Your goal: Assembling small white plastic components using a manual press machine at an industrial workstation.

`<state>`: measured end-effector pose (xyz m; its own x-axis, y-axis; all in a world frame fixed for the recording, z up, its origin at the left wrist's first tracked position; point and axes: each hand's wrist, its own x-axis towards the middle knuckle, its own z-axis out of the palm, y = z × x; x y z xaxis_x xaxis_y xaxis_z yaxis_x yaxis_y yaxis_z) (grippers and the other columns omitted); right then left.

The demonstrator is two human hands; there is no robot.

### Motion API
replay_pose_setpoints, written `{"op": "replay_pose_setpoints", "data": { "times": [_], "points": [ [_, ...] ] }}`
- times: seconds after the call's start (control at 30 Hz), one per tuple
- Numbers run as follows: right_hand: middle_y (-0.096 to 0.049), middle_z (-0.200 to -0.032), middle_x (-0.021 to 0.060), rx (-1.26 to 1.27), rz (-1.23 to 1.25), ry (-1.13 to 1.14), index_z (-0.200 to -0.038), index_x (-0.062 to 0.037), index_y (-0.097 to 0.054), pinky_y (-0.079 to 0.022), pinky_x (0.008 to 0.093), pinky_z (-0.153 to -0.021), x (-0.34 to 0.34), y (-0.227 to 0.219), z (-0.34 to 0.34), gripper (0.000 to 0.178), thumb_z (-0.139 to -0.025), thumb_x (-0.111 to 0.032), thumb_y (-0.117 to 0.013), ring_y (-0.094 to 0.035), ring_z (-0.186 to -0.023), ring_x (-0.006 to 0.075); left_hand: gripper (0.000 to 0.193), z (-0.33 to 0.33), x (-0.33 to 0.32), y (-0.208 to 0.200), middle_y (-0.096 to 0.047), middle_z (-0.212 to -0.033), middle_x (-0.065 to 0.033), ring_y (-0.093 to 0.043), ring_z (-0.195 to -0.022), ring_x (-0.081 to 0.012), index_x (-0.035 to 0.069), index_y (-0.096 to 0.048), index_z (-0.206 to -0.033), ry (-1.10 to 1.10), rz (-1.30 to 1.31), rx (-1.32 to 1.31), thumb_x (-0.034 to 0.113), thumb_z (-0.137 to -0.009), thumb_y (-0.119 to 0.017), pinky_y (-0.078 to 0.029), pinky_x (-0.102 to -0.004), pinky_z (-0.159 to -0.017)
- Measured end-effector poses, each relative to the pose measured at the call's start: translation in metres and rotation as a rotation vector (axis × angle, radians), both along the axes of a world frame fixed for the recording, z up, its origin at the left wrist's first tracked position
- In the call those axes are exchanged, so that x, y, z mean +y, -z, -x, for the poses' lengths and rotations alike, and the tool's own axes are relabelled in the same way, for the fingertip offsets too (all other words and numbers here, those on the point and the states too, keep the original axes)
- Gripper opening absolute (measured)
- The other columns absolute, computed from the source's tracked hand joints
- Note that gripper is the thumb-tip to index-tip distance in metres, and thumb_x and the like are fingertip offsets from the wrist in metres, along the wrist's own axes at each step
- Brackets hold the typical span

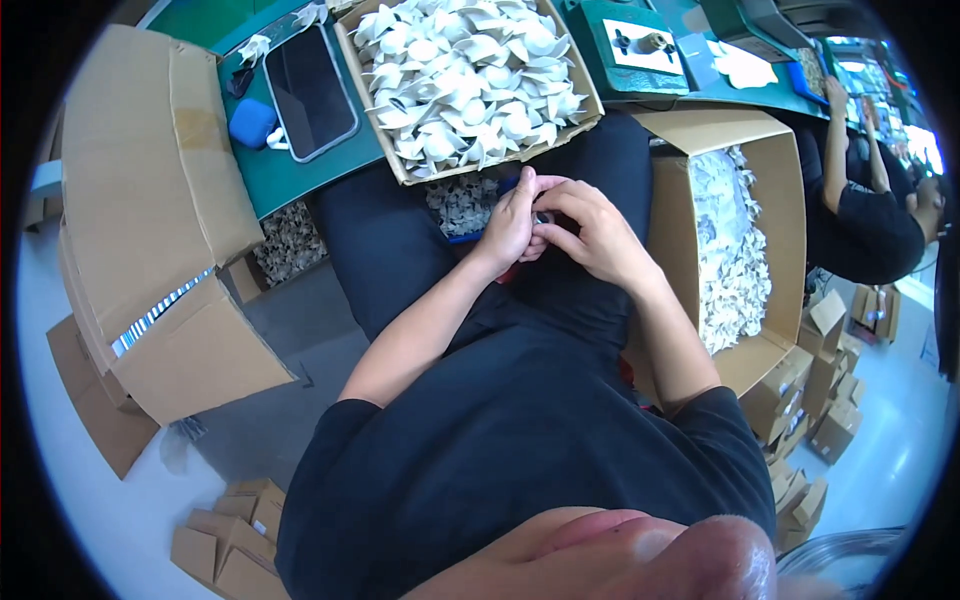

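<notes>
My left hand [510,226] and my right hand [598,236] meet above my lap, fingers closed and touching. Between the fingertips shows a bit of something small and dark, mostly covered, so its kind cannot be made out. Just beyond the hands, a shallow cardboard box [392,152] sits at the table's edge, heaped with white petal-shaped plastic parts [470,85]. Beneath that box, between my legs, a blue bin [466,239] holds many small grey parts [460,204].
At left on the green table [262,184] lie a phone [312,92] and a blue earphone case [253,124]. Large cartons stand at left [140,150] and right [785,220], the right one containing white parts [735,290]. A green device [640,50] is at the back; a co-worker [870,220] sits far right.
</notes>
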<state>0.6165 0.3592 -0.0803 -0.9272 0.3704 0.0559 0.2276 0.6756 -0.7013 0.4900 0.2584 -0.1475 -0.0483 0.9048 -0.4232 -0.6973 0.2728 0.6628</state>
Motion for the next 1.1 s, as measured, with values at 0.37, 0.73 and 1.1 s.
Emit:
{"op": "replay_pose_setpoints", "data": {
  "times": [0.37, 0.73, 1.1],
  "points": [
    [-0.074, -0.099, 0.0117, 0.429, -0.288, 0.684, -0.107, 0.0012, -0.073, -0.056, 0.0331, -0.076, 0.14, -0.058, 0.014, 0.025, -0.089, -0.014, -0.078, -0.071, -0.084, 0.0216, 0.046, -0.004, 0.011, 0.022, -0.045, -0.066, 0.0011, -0.038, -0.046, -0.0069, 0.003, -0.058, -0.121, -0.094, 0.217, -0.317, 0.045, -0.111, -0.043, -0.026, -0.0212, -0.038],
    [-0.074, -0.101, 0.0211, 0.136, -0.035, 0.55, -0.103, 0.0006, -0.075, -0.056, 0.0408, -0.082, 0.179, -0.087, 0.021, 0.034, -0.081, -0.025, -0.079, -0.071, -0.088, 0.036, 0.022, 0.008, 0.008, 0.042, -0.043, -0.067, 0.0005, -0.039, -0.05, -0.0078, 0.004, -0.061, -0.107, -0.044, 0.155, -0.641, 0.02, -0.11, -0.047, -0.032, -0.0221, -0.036],
    [-0.072, -0.103, 0.0176, 0.141, -0.304, 0.775, -0.106, -0.0014, -0.074, -0.056, 0.0367, -0.079, 0.202, -0.027, -0.21, 0.02, -0.089, -0.01, -0.068, -0.071, -0.088, 0.031, 0.022, 0.001, 0.008, 0.035, -0.043, -0.067, 0.0002, -0.039, -0.05, -0.0082, 0.004, -0.061, -0.106, -0.077, 0.171, -0.547, 0.021, -0.109, -0.048, -0.033, -0.0226, -0.039]
  ]
}}
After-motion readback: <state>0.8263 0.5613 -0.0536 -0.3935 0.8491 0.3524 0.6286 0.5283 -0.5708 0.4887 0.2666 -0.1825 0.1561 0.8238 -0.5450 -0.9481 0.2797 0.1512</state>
